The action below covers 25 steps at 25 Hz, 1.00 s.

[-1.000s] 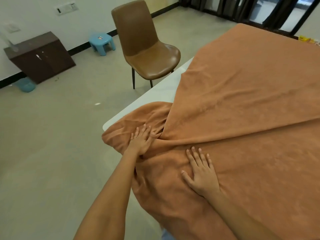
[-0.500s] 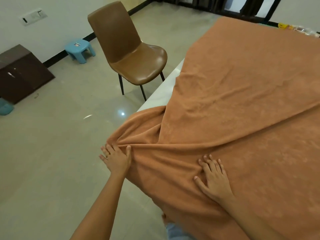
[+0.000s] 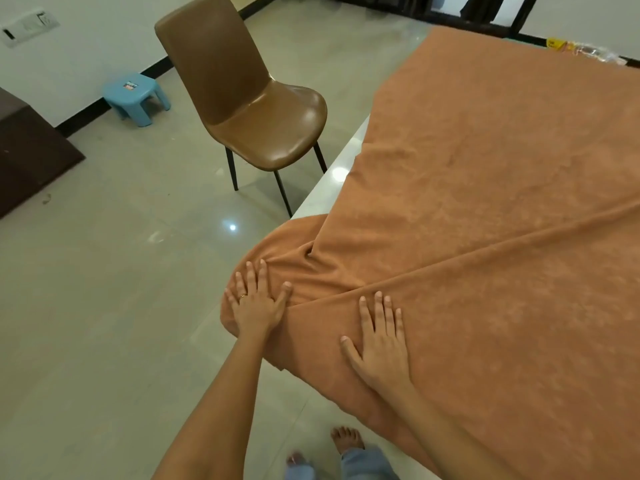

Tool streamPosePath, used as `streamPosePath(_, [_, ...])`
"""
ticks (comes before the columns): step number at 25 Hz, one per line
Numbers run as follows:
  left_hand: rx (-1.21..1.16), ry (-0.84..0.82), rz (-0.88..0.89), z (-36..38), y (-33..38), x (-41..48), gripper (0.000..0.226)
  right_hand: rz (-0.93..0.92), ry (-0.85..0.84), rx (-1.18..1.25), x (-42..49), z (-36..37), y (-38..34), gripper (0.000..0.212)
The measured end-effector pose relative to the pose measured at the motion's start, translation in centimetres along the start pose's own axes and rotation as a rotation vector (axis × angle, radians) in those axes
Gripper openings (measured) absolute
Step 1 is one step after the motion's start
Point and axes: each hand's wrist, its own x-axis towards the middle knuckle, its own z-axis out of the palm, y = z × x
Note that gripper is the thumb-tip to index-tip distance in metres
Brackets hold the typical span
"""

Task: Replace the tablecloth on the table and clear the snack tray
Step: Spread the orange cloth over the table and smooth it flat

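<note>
Both hands now lie flat, fingers spread: left hand (image 3: 255, 308) presses the bunched corner, right hand (image 3: 381, 344) pins the tablecloth (image 3: 502, 209) against sliding off the table (image 3: 330, 188).

The scene is viewed from head height, forward and down, close over the table (image 3: 325, 192) corner.

Home dining room; clothed table (image 3: 332, 188), brown chair (image 3: 249, 102), blue stool (image 3: 136, 97), tiled floor (image 3: 104, 306).
</note>
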Motion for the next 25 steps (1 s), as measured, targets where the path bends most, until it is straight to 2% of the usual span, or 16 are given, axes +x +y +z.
streamPosePath(3, [-0.032, -0.016, -0.016, -1.0, -1.2, 1.4, 0.068, 0.005, 0.012, -0.026, -0.2, 0.3, -0.7, 0.080])
streamPosePath(8, [-0.033, -0.108, -0.070, -2.3, -2.0, 2.5, 0.056, 0.145, 0.197, 0.075, 4.3, -0.9, -6.4, 0.057])
streamPosePath(10, [0.031, -0.157, -0.008, -2.9, -3.1, 2.9, 0.052, 0.177, 0.169, 0.106, 7.2, -0.7, -8.8, 0.062])
streamPosePath(13, [0.072, -0.240, 0.006, -4.5, -5.0, 4.0, 0.060, 0.312, 0.067, 0.110, 10.8, 0.9, -11.7, 0.079])
streamPosePath(15, [0.102, -0.288, 0.011, -5.2, -6.1, 4.9, 0.064, 0.464, 0.080, 0.109, 11.9, 1.7, -13.2, 0.089])
streamPosePath(18, [0.061, -0.382, 0.053, -6.4, -7.7, 6.4, 0.050, 0.515, 0.141, 0.037, 11.8, 2.6, -14.2, 0.090])
streamPosePath(21, [-0.060, -0.239, 0.180, -7.0, -7.9, 8.7, 0.033, 0.514, 0.139, 0.005, 11.7, 2.8, -14.3, 0.091])
streamPosePath(23, [-0.315, -0.220, 0.332, -7.3, -5.9, 10.2, 0.048, 0.510, 0.149, -0.019, 11.8, 3.0, -14.4, 0.091])
streamPosePath(25, [-0.403, -0.280, 0.515, -7.1, -2.8, 11.7, 0.059, 0.519, 0.131, -0.030, 12.1, 2.9, -14.5, 0.092])
